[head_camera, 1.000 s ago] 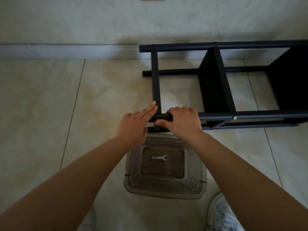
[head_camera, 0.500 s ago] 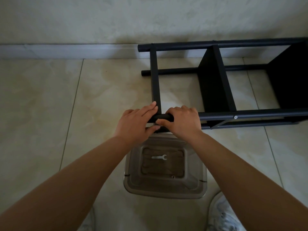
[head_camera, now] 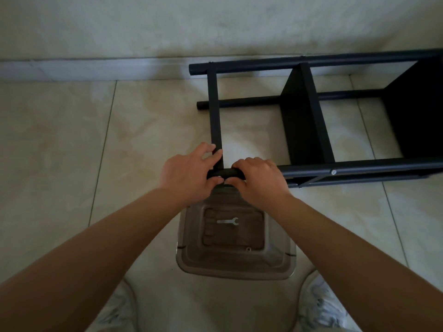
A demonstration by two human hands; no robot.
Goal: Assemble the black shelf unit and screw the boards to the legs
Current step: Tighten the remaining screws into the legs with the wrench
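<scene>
The black shelf unit (head_camera: 309, 121) lies on its side on the tiled floor, its round legs running left to right. A thin black crossbar (head_camera: 215, 111) joins the far leg (head_camera: 311, 62) to the near leg (head_camera: 359, 167) at their left ends. My left hand (head_camera: 189, 174) pinches the crossbar's near end where it meets the near leg, thumb under the tube. My right hand (head_camera: 257, 179) wraps the near leg just to the right of that joint. A silver screw head (head_camera: 333, 172) shows on the near leg below the middle board (head_camera: 303, 121).
A clear plastic bin (head_camera: 236, 267) stands on the floor right under my hands, holding a small flat wrench (head_camera: 227, 221) and a small washer (head_camera: 248, 248). My two white shoes (head_camera: 321, 305) flank it. The wall and baseboard (head_camera: 96, 68) run behind the shelf.
My left hand's fingers have curled around the crossbar end and its thumb has moved under the leg. The right hand and the shelf have barely moved.
</scene>
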